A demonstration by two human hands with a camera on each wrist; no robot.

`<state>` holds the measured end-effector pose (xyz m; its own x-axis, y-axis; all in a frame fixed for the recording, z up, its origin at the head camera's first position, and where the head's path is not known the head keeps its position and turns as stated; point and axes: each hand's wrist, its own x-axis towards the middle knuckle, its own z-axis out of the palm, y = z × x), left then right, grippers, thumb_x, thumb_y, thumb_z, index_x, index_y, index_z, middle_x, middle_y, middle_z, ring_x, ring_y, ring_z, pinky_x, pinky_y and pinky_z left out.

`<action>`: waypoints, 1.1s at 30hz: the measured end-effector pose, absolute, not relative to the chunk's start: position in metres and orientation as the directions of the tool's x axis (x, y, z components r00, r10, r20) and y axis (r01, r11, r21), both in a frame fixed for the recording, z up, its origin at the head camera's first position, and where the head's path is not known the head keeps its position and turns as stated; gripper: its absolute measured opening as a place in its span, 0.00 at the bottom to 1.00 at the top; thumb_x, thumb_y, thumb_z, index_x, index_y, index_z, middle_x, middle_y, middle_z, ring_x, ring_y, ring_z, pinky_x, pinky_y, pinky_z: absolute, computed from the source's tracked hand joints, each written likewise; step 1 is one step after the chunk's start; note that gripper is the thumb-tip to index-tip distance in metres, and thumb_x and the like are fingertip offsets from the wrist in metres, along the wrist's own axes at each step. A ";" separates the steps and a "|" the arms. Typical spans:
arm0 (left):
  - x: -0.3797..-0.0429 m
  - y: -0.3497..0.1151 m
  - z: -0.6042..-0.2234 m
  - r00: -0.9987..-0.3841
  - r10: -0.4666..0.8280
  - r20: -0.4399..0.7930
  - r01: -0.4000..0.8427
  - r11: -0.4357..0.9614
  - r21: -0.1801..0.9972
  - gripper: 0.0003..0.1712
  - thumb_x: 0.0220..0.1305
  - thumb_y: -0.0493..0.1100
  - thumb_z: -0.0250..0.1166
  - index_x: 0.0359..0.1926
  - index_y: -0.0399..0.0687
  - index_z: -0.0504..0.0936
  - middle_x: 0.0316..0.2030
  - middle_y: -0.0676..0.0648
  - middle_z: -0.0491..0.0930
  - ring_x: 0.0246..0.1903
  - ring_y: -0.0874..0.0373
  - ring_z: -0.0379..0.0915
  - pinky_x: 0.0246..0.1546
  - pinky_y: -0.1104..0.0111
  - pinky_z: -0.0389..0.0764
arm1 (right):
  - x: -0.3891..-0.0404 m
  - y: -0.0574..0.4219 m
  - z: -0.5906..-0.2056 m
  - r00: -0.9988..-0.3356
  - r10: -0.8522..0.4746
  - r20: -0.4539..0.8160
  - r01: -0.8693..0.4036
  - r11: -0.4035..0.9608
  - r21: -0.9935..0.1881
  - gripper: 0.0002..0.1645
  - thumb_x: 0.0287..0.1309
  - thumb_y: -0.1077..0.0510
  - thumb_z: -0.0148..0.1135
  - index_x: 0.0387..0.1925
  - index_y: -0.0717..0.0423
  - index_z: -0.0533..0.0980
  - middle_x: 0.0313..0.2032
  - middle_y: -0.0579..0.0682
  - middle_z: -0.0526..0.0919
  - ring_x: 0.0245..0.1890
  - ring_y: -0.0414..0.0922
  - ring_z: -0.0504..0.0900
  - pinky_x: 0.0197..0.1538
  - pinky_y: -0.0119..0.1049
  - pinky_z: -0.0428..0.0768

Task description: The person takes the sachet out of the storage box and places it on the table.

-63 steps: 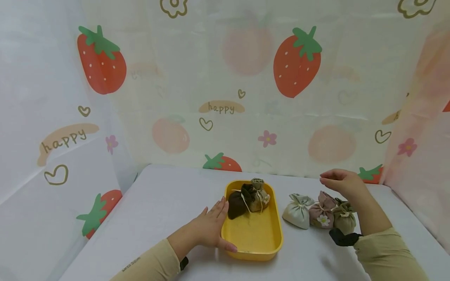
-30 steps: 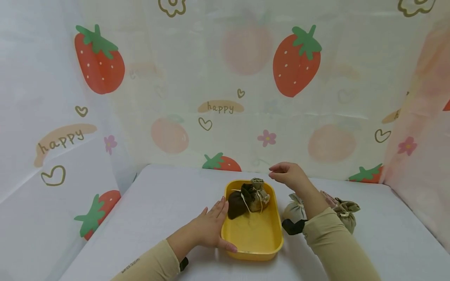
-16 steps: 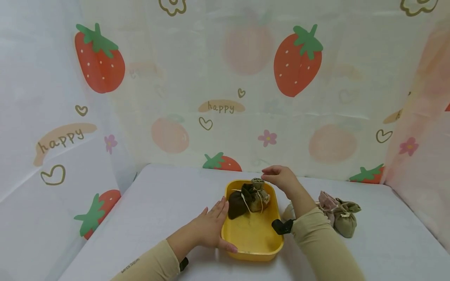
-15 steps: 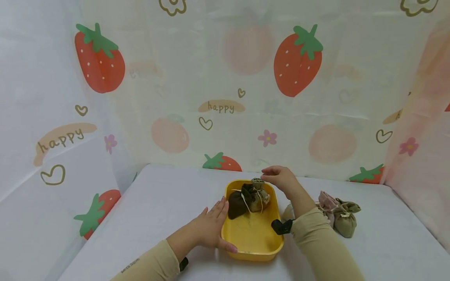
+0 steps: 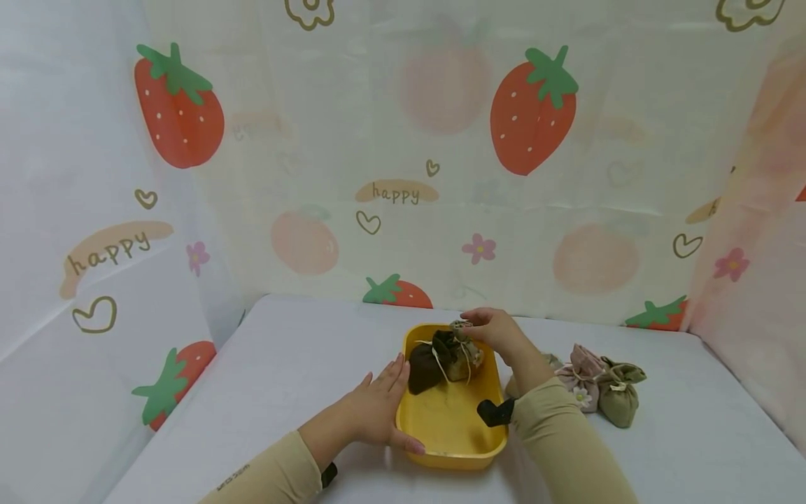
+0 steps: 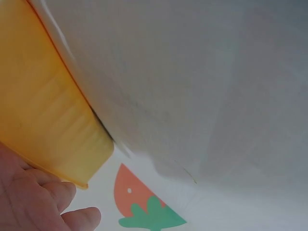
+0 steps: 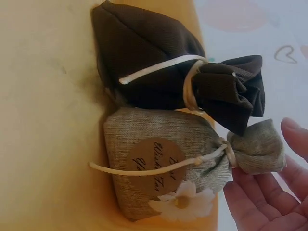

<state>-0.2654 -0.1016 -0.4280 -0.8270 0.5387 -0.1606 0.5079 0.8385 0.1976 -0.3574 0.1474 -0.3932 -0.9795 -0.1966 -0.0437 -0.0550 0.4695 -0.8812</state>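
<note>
My left hand (image 5: 376, 406) lies with straight fingers along the left rim of a yellow tray (image 5: 450, 437), thumb at its near corner. In the left wrist view its fingertips rest at the tray's edge. Two drawstring sachets sit at the tray's far end: a dark brown one (image 7: 149, 57) and a beige linen one (image 7: 163, 132) with a round label and white daisy. My right hand (image 5: 500, 339) reaches over the far right rim to the beige sachet's tied top. In the right wrist view, loosely bent fingers (image 7: 293, 137) surround that top without a firm pinch.
Right of the tray, a pink sachet (image 5: 582, 371) with a daisy and an olive one (image 5: 619, 402) stand on the white table (image 5: 315, 350). A pale sachet (image 5: 553, 361) is mostly hidden behind my right forearm. A strawberry-print curtain (image 5: 403, 140) closes off the back.
My right hand has moved left from above the sachets on the table, then down to the beige sachet's top. My left hand and the tray have stayed in place.
</note>
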 end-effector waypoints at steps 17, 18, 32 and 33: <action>-0.263 -0.101 -0.426 -0.829 0.538 -0.152 0.508 0.839 0.194 0.75 0.33 0.85 0.51 0.71 0.43 0.35 0.71 0.44 0.29 0.70 0.54 0.29 0.63 0.48 0.48 | -0.359 0.150 -0.405 -0.994 -0.095 -0.057 0.003 0.486 -0.874 0.12 0.56 0.59 0.62 0.41 0.58 0.80 0.42 0.55 0.77 0.38 0.48 0.78 0.46 0.41 0.77; -0.263 -0.101 -0.427 -0.830 0.538 -0.149 0.509 0.838 0.194 0.75 0.33 0.85 0.51 0.71 0.43 0.35 0.71 0.44 0.29 0.70 0.53 0.30 0.63 0.47 0.48 | -0.359 0.151 -0.405 -0.994 -0.097 -0.054 0.001 0.483 -0.876 0.11 0.56 0.58 0.62 0.41 0.59 0.80 0.42 0.55 0.77 0.38 0.48 0.79 0.46 0.41 0.77; -0.264 -0.101 -0.427 -0.831 0.536 -0.145 0.508 0.840 0.191 0.74 0.34 0.85 0.52 0.71 0.43 0.36 0.71 0.44 0.29 0.70 0.53 0.31 0.63 0.48 0.48 | -0.356 0.153 -0.398 -0.995 -0.095 -0.029 -0.017 0.454 -0.891 0.09 0.56 0.59 0.62 0.38 0.59 0.80 0.43 0.56 0.78 0.40 0.49 0.81 0.45 0.41 0.78; -0.264 -0.101 -0.427 -0.832 0.536 -0.145 0.508 0.840 0.191 0.74 0.34 0.85 0.51 0.71 0.43 0.36 0.71 0.44 0.29 0.70 0.53 0.31 0.63 0.47 0.49 | -0.356 0.154 -0.396 -0.995 -0.099 -0.023 -0.025 0.453 -0.891 0.09 0.56 0.59 0.62 0.38 0.59 0.80 0.44 0.56 0.78 0.41 0.50 0.81 0.46 0.41 0.78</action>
<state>-0.2638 -0.1010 -0.4268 -0.8317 0.5361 -0.1445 0.5082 0.8398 0.1908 -0.3558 0.1541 -0.3962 -0.9948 -0.0990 -0.0228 -0.0246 0.4527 -0.8913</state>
